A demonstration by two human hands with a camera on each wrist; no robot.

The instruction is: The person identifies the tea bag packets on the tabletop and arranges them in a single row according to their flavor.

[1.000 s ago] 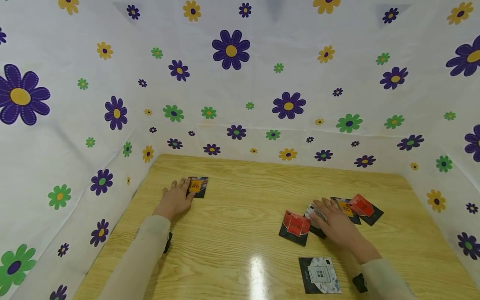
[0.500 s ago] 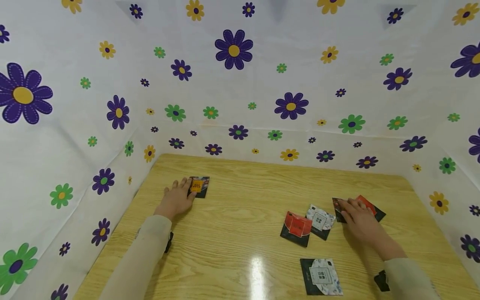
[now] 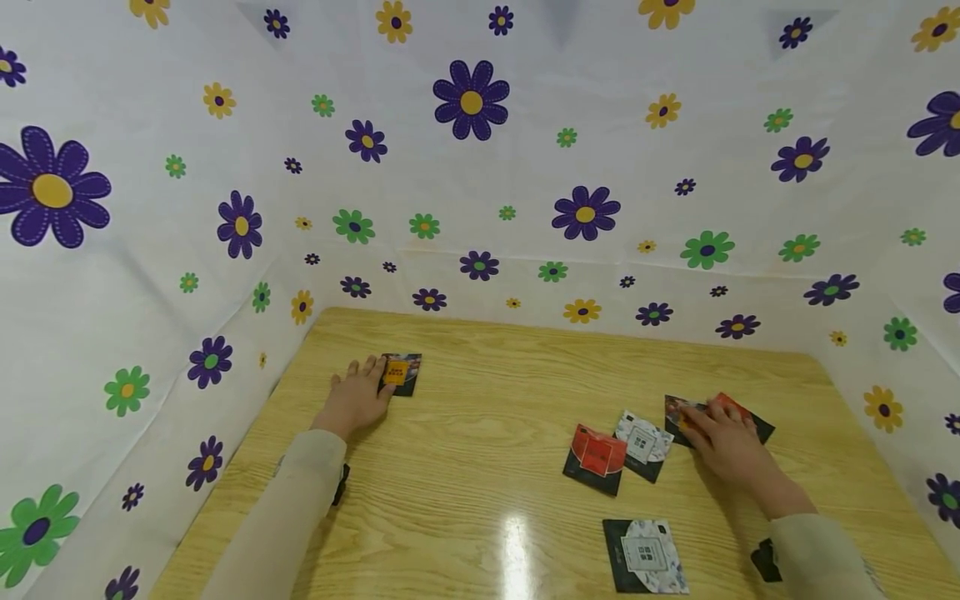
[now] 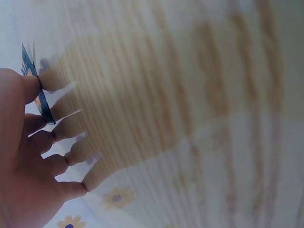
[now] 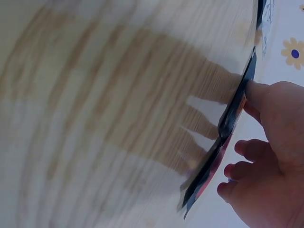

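Note:
My left hand [image 3: 356, 402] lies with fingers spread on the table at the far left. Its thumb and fingertips touch the left edge of a flat black sachet with an orange label [image 3: 405, 377]; this sachet [image 4: 43, 103] appears nearly edge-on in the left wrist view. At the right, my right hand [image 3: 729, 447] rests over a second orange-label sachet [image 3: 674, 407], half hidden, and a red-and-black sachet [image 3: 756, 419] overlapping it. In the right wrist view the thumb touches the nearer sachet [image 5: 236, 107], with the other fingers loosely bent above the second one.
Left of my right hand lie another red-and-black sachet [image 3: 596, 458] and a white-and-black sachet [image 3: 645, 446], edges meeting. A larger-looking white-and-black sachet [image 3: 645, 557] lies nearer me. Flower-patterned white sheeting [image 3: 517, 175] walls the wooden table [image 3: 465, 467] at the back and both sides.
My right hand has moved right, off the white-and-black sachet, onto the orange-label and red sachets. Over the last half second it has barely shifted. My left hand stays by its sachet.

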